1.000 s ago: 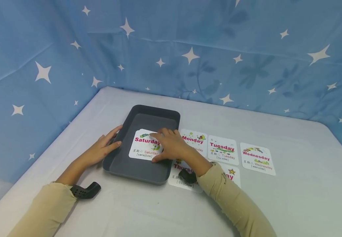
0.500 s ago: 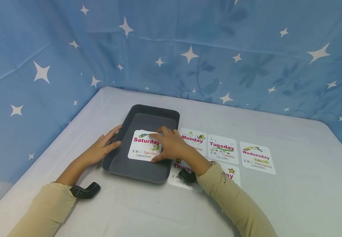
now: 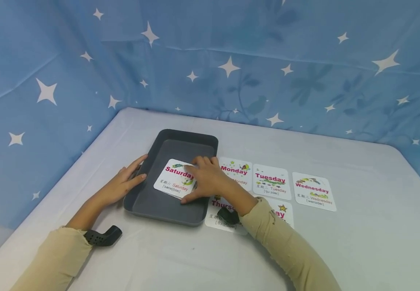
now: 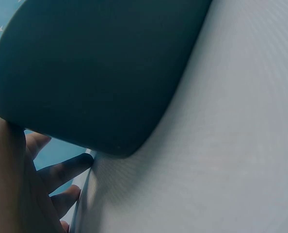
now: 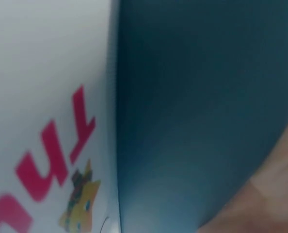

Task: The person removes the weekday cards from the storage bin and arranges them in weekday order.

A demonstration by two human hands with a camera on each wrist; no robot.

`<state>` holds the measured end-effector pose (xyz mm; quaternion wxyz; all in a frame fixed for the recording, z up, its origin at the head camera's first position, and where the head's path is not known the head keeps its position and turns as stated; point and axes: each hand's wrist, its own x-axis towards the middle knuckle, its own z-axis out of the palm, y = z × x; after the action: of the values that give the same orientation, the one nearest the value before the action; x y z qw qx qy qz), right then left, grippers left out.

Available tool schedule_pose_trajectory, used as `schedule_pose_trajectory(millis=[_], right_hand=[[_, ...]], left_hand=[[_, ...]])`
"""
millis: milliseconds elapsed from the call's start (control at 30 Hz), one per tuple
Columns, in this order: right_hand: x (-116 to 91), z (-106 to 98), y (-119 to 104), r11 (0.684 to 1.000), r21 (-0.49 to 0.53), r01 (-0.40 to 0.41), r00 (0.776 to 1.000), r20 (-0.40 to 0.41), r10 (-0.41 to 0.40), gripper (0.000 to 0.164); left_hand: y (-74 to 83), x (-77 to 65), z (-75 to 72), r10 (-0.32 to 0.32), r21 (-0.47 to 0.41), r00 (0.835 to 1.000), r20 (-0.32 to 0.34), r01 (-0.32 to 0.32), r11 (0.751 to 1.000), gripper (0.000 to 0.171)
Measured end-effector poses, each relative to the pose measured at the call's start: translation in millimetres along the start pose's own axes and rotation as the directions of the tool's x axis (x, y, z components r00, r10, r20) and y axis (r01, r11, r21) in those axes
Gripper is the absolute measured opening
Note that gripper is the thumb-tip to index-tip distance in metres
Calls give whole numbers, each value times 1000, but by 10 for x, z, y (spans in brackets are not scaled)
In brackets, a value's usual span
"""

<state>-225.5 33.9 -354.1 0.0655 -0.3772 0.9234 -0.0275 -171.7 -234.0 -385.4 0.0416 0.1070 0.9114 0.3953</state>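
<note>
Inside the dark grey tray (image 3: 166, 208), a white Saturday card (image 3: 173, 180) is held by my right hand (image 3: 208, 178), its thumb at the lower right edge and its fingers over the upper right. The card lies turned at an angle, with a thin edge showing beneath it. My left hand (image 3: 122, 186) rests against the tray's left side with fingers extended. In the left wrist view, several fingers (image 4: 66, 172) show beyond a large dark shape. The Thursday card (image 5: 42, 160) fills part of the right wrist view.
Right of the tray lie the Monday card (image 3: 233, 170), the Tuesday card (image 3: 271, 182) and the Wednesday card (image 3: 313, 192). Nearer is a card ending in "ay" (image 3: 284, 214), partly behind the right sleeve. Blue star-patterned cloth (image 3: 246, 93) stands behind the white table (image 3: 151, 258).
The Saturday card has turned in my right hand, its lower edge now slanting. My right thumb has shifted slightly left and down. The left hand stays at the tray's side.
</note>
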Motion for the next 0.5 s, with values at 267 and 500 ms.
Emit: schedule_pose_trajectory(millis=[267, 500], right_hand=[[4, 6, -35, 997, -64, -32, 999, 24, 33, 108], [51, -13, -78, 992, -118, -43, 997, 51, 49, 107]], left_hand=[[-17, -12, 18, -2, 3, 1000, 0, 2, 1000, 62], [-3, 8, 7, 5, 5, 1000, 2, -6, 1000, 62]])
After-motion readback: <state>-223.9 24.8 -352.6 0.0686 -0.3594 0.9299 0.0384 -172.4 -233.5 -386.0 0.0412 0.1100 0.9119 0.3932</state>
